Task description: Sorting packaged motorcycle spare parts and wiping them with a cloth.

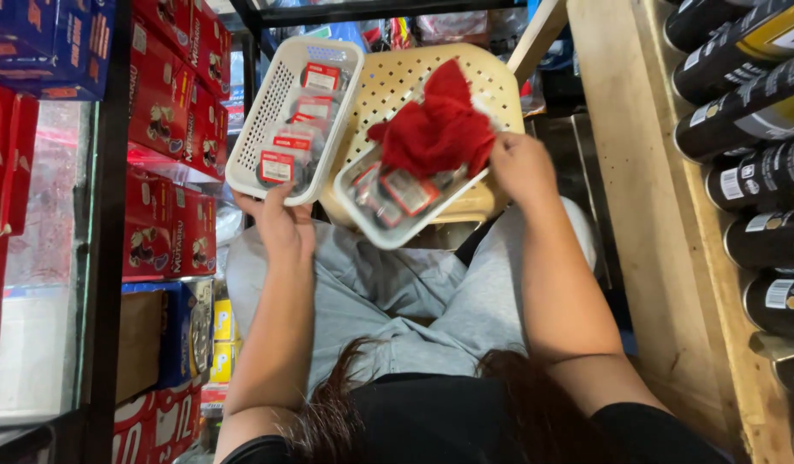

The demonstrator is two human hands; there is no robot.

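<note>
Two white perforated plastic baskets sit above the person's lap. The left hand [281,222] holds the left basket [268,112] from below at its near end, grip closed on the rim; inside lie about five clear packets with red-and-white labels [295,129], stacked in a row. The right hand [521,165] rests on the right basket [373,222], fingers pressed onto a red cloth [435,129] bunched over it; at least three similar packets [403,191] show beneath, others perhaps hidden. Both baskets overlap one beige perforated plastic stool [410,82]. Red boxes [169,103] fill the left shelves; black spray cans [753,129] line the right.
</note>
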